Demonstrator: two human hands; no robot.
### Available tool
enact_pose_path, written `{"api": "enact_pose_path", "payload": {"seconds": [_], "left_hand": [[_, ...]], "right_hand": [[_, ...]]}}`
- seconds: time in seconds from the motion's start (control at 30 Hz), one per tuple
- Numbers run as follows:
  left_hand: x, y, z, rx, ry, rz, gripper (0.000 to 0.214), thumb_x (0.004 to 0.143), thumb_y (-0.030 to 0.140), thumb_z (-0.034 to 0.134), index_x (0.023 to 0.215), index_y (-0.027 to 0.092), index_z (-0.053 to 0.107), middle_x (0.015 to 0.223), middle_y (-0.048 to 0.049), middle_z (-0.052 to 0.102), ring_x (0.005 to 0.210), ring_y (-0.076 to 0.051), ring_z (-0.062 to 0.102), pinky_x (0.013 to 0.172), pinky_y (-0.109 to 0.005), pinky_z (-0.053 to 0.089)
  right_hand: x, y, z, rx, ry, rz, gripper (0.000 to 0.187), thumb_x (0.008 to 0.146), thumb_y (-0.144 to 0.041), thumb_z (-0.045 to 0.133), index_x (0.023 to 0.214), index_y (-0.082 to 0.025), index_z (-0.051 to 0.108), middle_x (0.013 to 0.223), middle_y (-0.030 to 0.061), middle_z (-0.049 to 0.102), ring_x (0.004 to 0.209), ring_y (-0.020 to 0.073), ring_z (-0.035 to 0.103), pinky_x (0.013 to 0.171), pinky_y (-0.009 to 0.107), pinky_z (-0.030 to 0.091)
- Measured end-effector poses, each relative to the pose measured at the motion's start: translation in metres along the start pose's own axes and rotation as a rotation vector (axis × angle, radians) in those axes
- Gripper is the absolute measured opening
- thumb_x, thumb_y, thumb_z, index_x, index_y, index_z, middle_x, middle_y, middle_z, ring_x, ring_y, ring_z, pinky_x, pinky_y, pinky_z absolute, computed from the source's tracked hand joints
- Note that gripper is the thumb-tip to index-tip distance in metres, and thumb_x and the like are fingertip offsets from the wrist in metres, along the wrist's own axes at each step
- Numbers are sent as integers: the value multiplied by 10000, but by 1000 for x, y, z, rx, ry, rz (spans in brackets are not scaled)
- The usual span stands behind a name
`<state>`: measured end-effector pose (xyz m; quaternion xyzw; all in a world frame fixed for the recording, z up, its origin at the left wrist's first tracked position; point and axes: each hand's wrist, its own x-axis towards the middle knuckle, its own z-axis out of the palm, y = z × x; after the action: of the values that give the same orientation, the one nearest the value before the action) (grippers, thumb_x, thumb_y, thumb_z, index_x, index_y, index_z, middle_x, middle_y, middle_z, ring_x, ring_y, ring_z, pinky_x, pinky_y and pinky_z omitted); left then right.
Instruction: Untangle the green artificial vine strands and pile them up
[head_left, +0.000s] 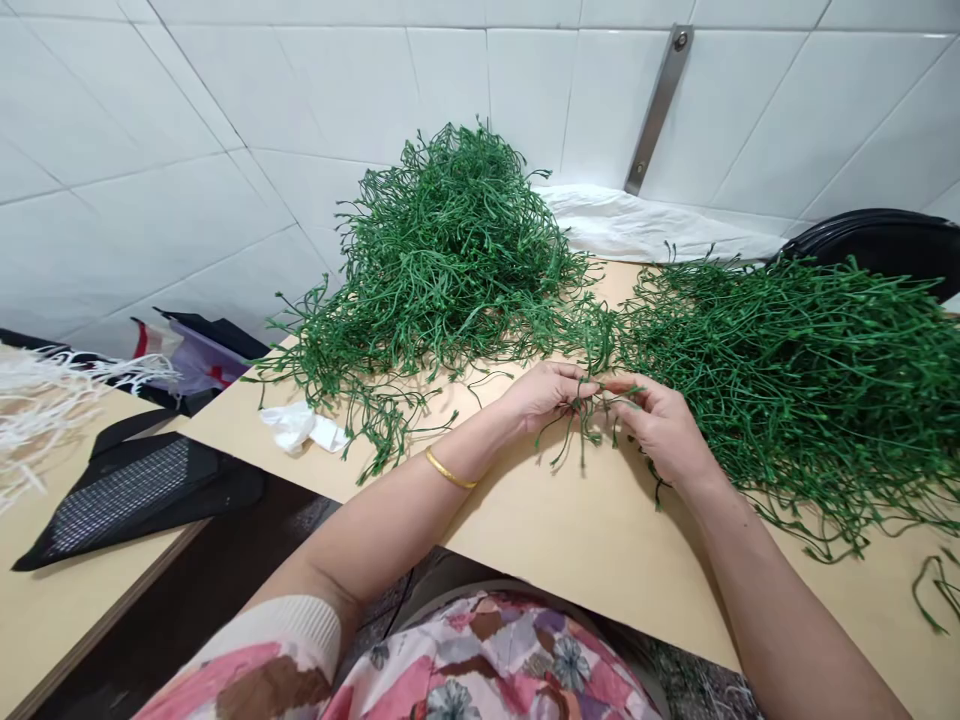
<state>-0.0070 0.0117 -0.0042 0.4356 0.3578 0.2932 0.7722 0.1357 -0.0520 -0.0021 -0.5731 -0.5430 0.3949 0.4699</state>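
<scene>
My left hand (544,393) and my right hand (664,430) meet over the light wooden table (585,540), fingers pinched together on a small green plastic sprig (592,412) whose thin stems hang down between them. A gold bangle circles my left wrist. Behind my left hand rises a tall tangled heap of green plastic stems (442,260). To the right of my right hand lies a flatter spread of the same stems (810,380), reaching the table's right edge.
A crumpled white tissue (300,428) lies near the table's left corner. A black mesh bag (127,490) rests on a second table at the left, with white strands (45,400) beyond. White plastic sheeting (645,225) and a black object (885,240) sit by the tiled wall.
</scene>
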Motion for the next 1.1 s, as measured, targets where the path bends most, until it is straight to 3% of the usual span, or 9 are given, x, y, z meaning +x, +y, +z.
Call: {"api": "enact_pose_path", "payload": {"seconds": [0.13,0.3,0.47,0.57,0.77,0.87,0.97,1.03,1.1], "left_hand": [[-1,2,-1,-51,-38,-22,130,667,119,636,588,112,533,534,2,520,455,-56,469,451,-194,362],[1,4,-3,-103,-26,-131,109,689,101,587,592,109,538,538,-7,540,440,-66,468,434,-204,358],[-4,7,-4,-80,-138,-170,79,687,91,589,617,102,554,546,-24,552,458,-84,496,465,-225,399],[-6,8,-2,-27,-124,-106,135,672,73,612,584,113,517,516,-8,531,428,-73,473,474,-231,404],[-5,6,0,172,-40,48,95,670,35,585,618,102,542,469,19,501,410,-49,453,460,-194,347],[-7,5,2,269,-54,108,54,652,58,593,656,104,566,466,31,493,411,-54,451,463,-201,350],[-9,4,4,350,-42,156,43,650,114,605,672,110,569,483,32,501,408,-54,444,459,-206,350],[-9,3,6,381,-3,196,60,647,143,611,661,116,559,485,34,496,404,-52,432,444,-202,329],[-8,2,7,383,58,240,75,644,148,610,639,122,539,484,40,485,405,-45,418,436,-194,305]], "right_hand": [[0,1,-1,-8,-11,11,211,670,-298,586,827,-156,584,619,-17,560,486,78,392,473,222,307],[-1,-3,-5,-172,12,-54,115,722,-284,528,719,-169,536,639,-9,528,573,101,450,535,232,349],[-2,-6,-7,-237,72,-120,75,736,-251,491,723,-182,520,623,-21,492,551,96,412,511,222,321],[-1,-3,-9,-216,88,-125,127,757,-286,496,767,-176,558,611,-21,492,517,88,373,474,216,289],[1,2,-13,-57,365,-181,267,803,-350,486,974,-172,590,658,-9,535,487,74,356,455,213,279],[3,2,-12,-89,291,-180,249,790,-367,510,880,-160,616,551,-39,432,500,82,359,463,218,277],[4,2,-9,-187,193,-168,228,766,-362,543,764,-150,626,546,-37,432,504,78,337,464,220,271],[3,0,-8,-205,225,-203,213,768,-347,546,748,-149,624,567,-32,452,521,79,354,481,219,292],[-1,-3,-8,-187,342,-257,209,794,-339,521,789,-155,620,556,-40,426,510,76,351,475,215,291]]}}
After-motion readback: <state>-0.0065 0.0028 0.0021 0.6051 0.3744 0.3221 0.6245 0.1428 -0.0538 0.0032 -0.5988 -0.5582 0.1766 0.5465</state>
